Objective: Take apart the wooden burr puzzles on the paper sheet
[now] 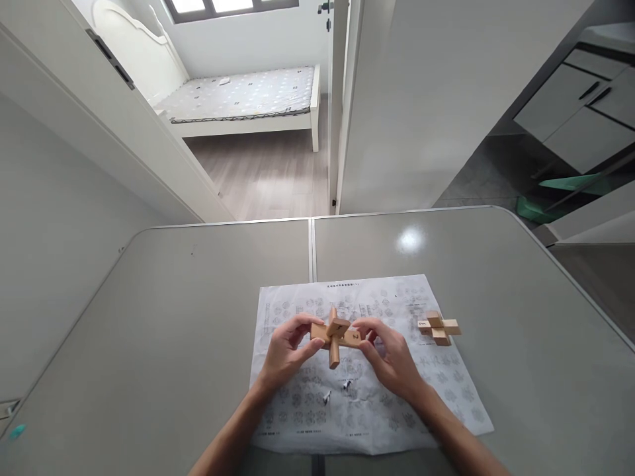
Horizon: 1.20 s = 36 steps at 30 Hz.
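A wooden interlocking puzzle, made of crossed bars, is held above a printed instruction sheet. My left hand pinches its left end with thumb and fingers. My right hand grips its right end, fingers curled round the bar. A second, smaller cluster of wooden puzzle pieces lies on the sheet to the right of my right hand, untouched.
The sheet lies on a grey table with a seam down the middle. Two small dark-and-white bits rest on the paper near my wrists. Beyond the table's far edge an open doorway shows a bed; cabinets stand at right.
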Each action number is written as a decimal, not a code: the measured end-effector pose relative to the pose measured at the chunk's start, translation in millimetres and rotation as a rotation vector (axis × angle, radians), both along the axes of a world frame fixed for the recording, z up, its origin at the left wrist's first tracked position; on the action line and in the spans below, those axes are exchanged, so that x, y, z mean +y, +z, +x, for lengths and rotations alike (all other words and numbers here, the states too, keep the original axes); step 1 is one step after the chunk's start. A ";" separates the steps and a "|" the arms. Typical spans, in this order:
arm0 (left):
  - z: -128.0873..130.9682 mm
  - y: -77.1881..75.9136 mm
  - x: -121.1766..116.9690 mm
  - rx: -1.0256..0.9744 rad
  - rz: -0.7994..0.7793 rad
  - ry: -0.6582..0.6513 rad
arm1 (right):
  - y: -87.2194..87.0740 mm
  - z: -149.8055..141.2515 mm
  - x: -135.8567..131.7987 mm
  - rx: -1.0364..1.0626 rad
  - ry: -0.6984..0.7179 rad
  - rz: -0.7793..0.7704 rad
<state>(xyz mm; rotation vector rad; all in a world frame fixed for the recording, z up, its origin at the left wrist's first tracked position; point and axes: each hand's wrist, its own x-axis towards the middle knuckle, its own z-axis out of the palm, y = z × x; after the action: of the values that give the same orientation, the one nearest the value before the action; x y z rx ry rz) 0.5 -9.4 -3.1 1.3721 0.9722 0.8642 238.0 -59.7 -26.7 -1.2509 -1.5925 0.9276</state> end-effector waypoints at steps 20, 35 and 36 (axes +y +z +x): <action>-3.6 -3.7 7.7 0.082 0.291 -0.166 | 9.5 -12.3 -8.4 0.146 0.077 0.046; -3.8 -4.2 0.3 0.177 0.278 -0.190 | 5.5 -10.2 -6.3 0.249 0.073 -0.049; -4.5 -4.9 0.6 0.158 0.275 -0.179 | 5.1 -9.6 -6.0 0.238 0.071 -0.052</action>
<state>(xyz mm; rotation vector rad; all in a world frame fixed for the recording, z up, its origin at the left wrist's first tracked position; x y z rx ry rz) -4.0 -8.8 -8.1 1.7567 0.8546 0.7828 228.4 -65.7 -21.7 -1.0802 -1.4400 1.1251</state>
